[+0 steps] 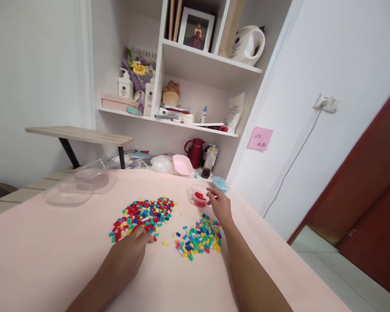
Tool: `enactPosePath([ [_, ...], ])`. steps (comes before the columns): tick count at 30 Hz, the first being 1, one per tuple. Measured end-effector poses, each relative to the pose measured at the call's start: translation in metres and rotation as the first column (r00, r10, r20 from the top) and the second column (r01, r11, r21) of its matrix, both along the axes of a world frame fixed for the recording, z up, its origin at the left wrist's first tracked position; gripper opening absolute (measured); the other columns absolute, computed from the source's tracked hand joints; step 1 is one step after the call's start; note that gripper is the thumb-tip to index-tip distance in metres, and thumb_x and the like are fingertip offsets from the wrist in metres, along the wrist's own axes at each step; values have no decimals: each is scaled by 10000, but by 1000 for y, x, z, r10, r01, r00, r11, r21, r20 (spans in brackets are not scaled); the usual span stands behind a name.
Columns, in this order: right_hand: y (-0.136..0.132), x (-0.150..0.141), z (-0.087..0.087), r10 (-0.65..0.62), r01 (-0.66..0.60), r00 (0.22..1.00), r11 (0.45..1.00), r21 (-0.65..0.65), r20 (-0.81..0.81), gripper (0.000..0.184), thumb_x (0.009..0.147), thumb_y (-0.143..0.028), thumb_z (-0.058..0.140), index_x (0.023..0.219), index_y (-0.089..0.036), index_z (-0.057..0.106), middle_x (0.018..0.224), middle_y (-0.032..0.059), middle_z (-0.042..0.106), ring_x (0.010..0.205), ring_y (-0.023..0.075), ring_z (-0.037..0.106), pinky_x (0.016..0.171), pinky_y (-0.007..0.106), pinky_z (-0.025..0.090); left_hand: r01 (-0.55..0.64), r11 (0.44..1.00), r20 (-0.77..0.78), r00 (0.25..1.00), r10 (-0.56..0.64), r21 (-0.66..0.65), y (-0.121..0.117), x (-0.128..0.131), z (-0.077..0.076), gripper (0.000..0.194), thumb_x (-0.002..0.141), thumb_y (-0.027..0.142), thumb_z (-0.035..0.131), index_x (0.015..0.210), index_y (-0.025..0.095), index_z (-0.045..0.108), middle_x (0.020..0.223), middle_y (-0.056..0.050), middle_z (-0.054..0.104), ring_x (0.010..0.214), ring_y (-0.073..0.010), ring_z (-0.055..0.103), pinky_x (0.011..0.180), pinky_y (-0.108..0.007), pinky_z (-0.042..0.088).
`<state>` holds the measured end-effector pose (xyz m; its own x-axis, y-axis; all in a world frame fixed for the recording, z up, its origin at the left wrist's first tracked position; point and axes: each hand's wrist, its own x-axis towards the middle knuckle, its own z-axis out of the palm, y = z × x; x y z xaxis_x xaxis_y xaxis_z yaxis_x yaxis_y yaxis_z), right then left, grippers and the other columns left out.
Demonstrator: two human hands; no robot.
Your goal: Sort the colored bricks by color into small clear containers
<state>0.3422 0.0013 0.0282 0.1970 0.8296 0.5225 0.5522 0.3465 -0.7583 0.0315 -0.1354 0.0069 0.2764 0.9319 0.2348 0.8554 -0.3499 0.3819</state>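
Observation:
A large pile of mixed small plastic bricks (149, 215) lies on the pink-covered table, and a smaller pile of bricks (199, 238) is spread to its right. My left hand (133, 249) rests at the near edge of the large pile, its fingers curled and their tips mostly hidden. A small red brick (155, 238) is beside these fingertips. My right hand (220, 206) reaches to the rim of a clear round tub (192, 195) with red bricks (199, 197) in it. Thumb and forefinger there are apart, with nothing visible between them.
Behind my right hand stands a clear tub of light blue pieces (220, 184). Clear plastic containers (69, 193) lie at the left. A pink tray (183, 165), a dark red jug (195, 152) and a bottle (208, 163) stand along the back, under shelves (201, 128).

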Motion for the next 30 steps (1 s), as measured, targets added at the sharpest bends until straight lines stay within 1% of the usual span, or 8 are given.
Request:
enactPosePath([
  [3,-5,-5,-3,46,-46,999,998,45,-4,310,852,-376,492,985,-191,701,789,31,700,633,176,642,678,304,500,3,1000,3,1000,-3,-6,-1,0,0,407,897,143,285,1031,273,646,1080,-32,640,910,-159,649,798,-281,483],
  [6,-11,-20,-4,190,-191,981,981,28,47,292,866,-362,497,968,-192,711,737,25,693,615,170,629,627,284,497,13,1000,-28,1000,-13,-22,1,0,-1,422,908,144,255,1058,251,634,1110,-52,634,936,-169,648,801,-297,482],
  [12,-24,-46,-9,455,-432,801,889,-149,389,213,853,-273,577,983,-209,732,1015,80,712,915,211,649,837,336,496,28,1000,-58,998,-28,-14,3,-2,-1,434,893,113,262,1060,247,639,1093,-53,656,957,-166,650,808,-294,486],
  [14,-27,-47,-11,527,-482,742,849,-217,415,216,835,-272,617,1007,-204,729,1052,88,704,956,223,640,866,346,489,42,999,-47,998,-43,-16,3,-2,1,432,885,104,268,1032,237,651,1072,-58,669,950,-172,652,808,-302,492],
  [17,-34,-47,-10,618,-535,721,784,-314,314,194,860,-289,591,954,-196,733,979,66,716,853,203,659,772,312,510,59,998,-21,998,-58,12,2,-2,1,432,861,80,275,972,227,666,1041,-66,679,907,-174,661,776,-303,506],
  [22,-55,-62,2,667,-608,685,745,-275,294,179,877,-270,568,956,-218,720,959,34,698,837,165,639,754,261,481,91,987,24,995,-94,130,0,-4,0,425,842,66,283,908,226,670,954,-54,685,815,-149,673,701,-259,516],
  [26,-74,-87,2,679,-678,547,702,-216,490,149,830,-348,656,900,-218,679,850,14,656,830,164,589,770,265,437,78,948,96,989,-113,307,-4,-7,3,366,883,124,309,880,229,660,895,-33,685,788,-128,670,679,-224,510],
  [30,-78,-101,-11,550,-658,433,735,-167,715,114,787,-296,662,783,-198,603,771,-1,597,768,160,526,753,287,376,51,923,116,988,-103,381,-7,-9,4,306,894,161,360,848,243,651,861,1,688,737,-107,668,656,-203,500],
])
